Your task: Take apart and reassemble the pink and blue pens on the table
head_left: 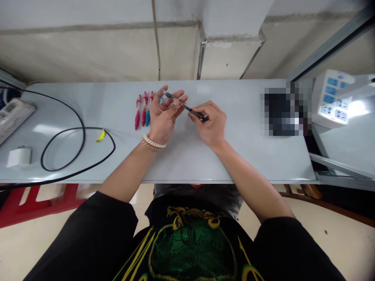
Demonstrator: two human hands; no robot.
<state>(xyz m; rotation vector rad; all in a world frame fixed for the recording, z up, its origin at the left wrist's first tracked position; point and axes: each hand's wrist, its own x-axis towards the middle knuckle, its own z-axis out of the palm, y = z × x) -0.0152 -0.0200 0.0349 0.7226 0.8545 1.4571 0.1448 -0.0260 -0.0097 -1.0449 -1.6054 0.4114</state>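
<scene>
A slim pen (185,106), clear at its far-left end and black at the other, slants between my hands above the table. My left hand (164,117), palm up with a beaded band at the wrist, pinches the clear part under its thumb, the other fingers spread. The black end sits in the curled fingers of my right hand (211,121). Just left of my left hand lie a pink pen (137,118), a second pink pen (143,114) and a pen with a pink top and blue barrel (148,116). A bit of blue behind my left fingers is mostly hidden.
On the grey-white table (243,156), a black cable (84,136) with a yellow tag (100,136) loops at left, near a white charger (19,157). A blurred-out dark object (281,113) lies right, beside a white power strip (332,97). A wall stands behind.
</scene>
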